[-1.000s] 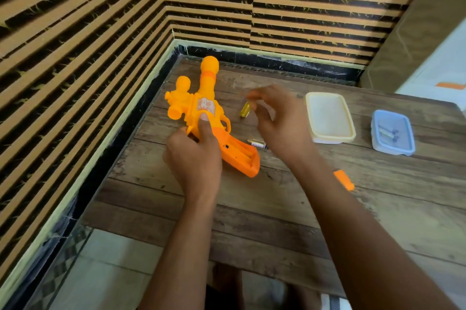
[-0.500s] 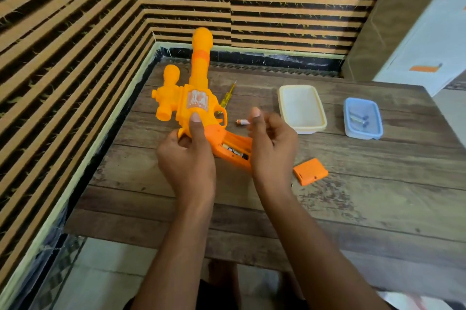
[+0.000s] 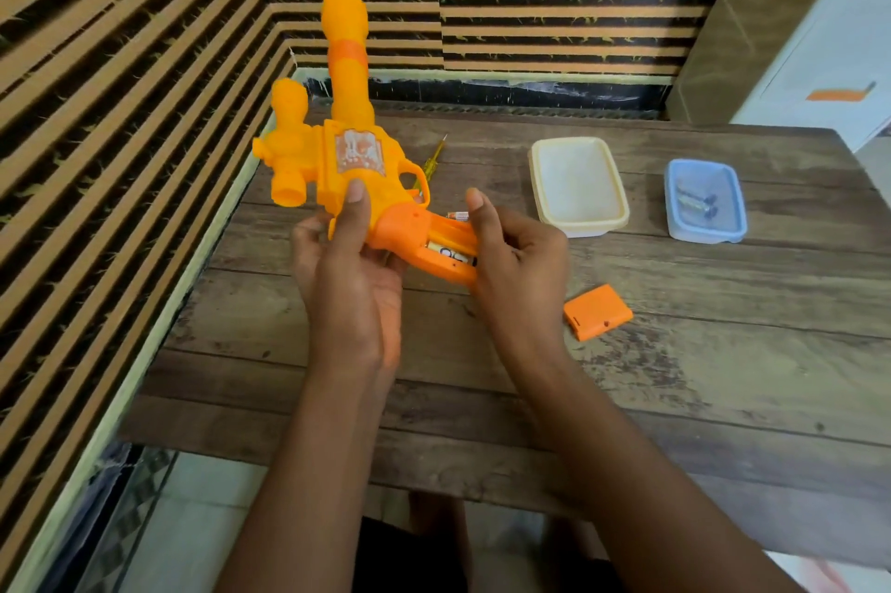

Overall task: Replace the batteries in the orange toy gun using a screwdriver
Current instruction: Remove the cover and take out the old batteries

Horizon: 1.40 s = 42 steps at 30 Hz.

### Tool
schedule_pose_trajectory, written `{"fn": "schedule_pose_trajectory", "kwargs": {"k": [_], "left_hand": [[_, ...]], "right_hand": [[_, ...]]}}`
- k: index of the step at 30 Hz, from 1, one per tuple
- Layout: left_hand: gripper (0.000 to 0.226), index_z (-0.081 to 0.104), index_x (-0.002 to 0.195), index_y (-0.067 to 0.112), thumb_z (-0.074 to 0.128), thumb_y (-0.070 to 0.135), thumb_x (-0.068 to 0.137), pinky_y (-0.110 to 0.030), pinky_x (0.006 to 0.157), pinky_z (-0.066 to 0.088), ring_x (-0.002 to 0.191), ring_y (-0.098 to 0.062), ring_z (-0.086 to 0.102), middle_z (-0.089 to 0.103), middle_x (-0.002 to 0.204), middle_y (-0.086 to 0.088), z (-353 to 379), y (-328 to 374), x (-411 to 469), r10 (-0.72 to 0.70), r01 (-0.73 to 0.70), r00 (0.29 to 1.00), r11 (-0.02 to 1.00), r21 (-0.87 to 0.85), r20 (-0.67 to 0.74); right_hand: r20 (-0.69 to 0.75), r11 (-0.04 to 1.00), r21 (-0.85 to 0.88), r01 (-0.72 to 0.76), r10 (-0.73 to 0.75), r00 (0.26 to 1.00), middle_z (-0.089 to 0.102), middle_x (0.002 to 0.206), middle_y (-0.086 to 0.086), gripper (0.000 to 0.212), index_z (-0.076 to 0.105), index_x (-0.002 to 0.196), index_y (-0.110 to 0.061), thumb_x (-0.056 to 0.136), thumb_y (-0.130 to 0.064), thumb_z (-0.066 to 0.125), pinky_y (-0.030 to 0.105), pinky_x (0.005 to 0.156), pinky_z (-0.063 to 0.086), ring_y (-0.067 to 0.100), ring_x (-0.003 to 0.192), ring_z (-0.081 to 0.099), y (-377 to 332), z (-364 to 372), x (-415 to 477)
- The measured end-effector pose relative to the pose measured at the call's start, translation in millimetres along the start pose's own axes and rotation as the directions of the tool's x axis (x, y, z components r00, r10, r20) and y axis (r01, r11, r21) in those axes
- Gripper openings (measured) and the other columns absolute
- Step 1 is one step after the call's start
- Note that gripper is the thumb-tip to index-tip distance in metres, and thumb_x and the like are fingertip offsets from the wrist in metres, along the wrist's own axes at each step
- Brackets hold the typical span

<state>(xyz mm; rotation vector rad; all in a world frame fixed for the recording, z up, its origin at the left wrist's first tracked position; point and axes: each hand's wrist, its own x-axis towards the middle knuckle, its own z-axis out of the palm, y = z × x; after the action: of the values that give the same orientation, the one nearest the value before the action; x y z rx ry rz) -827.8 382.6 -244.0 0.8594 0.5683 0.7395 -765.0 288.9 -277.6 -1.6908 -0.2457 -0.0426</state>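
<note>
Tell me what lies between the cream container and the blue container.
Only bare wooden table, in the head view, between cream container and blue container.

A wooden plank bench [image 3: 675, 399] stands pushed into a corner of tan-and-black striped wall [image 3: 120, 62]. On its far right side sits an open cream tub [image 3: 622, 206], with a smaller blue tub [image 3: 672, 206] near it on the right. Beyond them stand a brown pillar [image 3: 723, 14] and a white door [image 3: 829, 38]. Pale floor tiles [image 3: 193, 520] show below the near edge.

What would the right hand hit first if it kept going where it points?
The toy gun, whose open handle the right hand is gripping; beyond that, probably the loose battery.
</note>
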Motion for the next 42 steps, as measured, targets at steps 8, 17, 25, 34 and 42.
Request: {"fn": "schedule_pose_trajectory", "kwargs": {"k": [8, 17, 25, 34, 42], "left_hand": [[0.097, 0.034, 0.162, 0.018, 0.087, 0.036, 0.082, -0.047, 0.104, 0.053, 0.143, -0.043, 0.050, 0.050, 0.157, -0.020, -11, 0, 19, 0.049, -0.077, 0.969, 0.991, 0.107, 0.240], [0.081, 0.045, 0.154, 0.016, 0.079, 0.031, 0.082, -0.046, 0.091, 0.059, 0.117, -0.044, 0.066, 0.058, 0.136, -0.030, -2, -8, 19, 0.154, -0.198, 0.955, 0.968, 0.157, 0.255], [0.096, 0.032, 0.164, 0.021, 0.082, 0.041, 0.085, -0.029, 0.090, 0.057, 0.122, -0.018, 0.064, 0.057, 0.148, -0.007, 1, -15, 24, 0.363, -0.502, 0.865, 0.651, 0.569, 0.347], [0.107, 0.032, 0.164, 0.034, 0.086, 0.054, 0.073, -0.004, 0.073, 0.032, 0.091, 0.011, 0.032, 0.043, 0.119, 0.003, 10, -11, 10, 0.425, -0.420, 0.861, 0.287, 0.861, 0.278], [0.106, 0.033, 0.163, 0.035, 0.083, 0.058, 0.072, -0.024, 0.081, 0.039, 0.096, 0.002, 0.036, 0.039, 0.117, 0.004, 11, -12, 7, 0.419, -0.389, 0.867, 0.233, 0.891, 0.269]], "right_hand": [[0.141, 0.971, 0.150, -0.184, 0.164, 0.976, 0.042, 0.061, 0.034, 0.074, 0.062, 0.084, 0.014, 0.095, -0.059, 0.058, 0.056, 0.049, 0.045, 0.034, 0.051, 0.046, 4, 5, 6], [0.253, 0.982, 0.051, -0.180, 0.162, 0.954, 0.028, 0.051, -0.003, 0.059, 0.032, 0.055, -0.020, 0.107, -0.035, 0.058, 0.032, 0.052, 0.022, 0.011, 0.050, 0.027, 4, 0, -2], [0.462, 0.791, 0.255, -0.556, 0.405, 0.789, 0.059, 0.077, 0.030, 0.056, 0.060, 0.090, 0.019, 0.105, -0.035, 0.057, 0.044, 0.069, 0.042, 0.030, 0.073, 0.053, -7, 0, -16], [0.740, 0.396, 0.261, -0.880, 0.503, 0.446, 0.068, 0.081, 0.010, 0.025, 0.062, 0.117, -0.007, 0.107, -0.010, 0.040, 0.038, 0.070, 0.063, 0.022, 0.072, 0.069, -5, -1, -13], [0.808, 0.307, 0.281, -0.909, 0.436, 0.397, 0.070, 0.082, 0.014, 0.033, 0.068, 0.091, -0.002, 0.097, -0.001, 0.035, 0.041, 0.075, 0.064, 0.025, 0.074, 0.071, 2, -4, -12]]}}
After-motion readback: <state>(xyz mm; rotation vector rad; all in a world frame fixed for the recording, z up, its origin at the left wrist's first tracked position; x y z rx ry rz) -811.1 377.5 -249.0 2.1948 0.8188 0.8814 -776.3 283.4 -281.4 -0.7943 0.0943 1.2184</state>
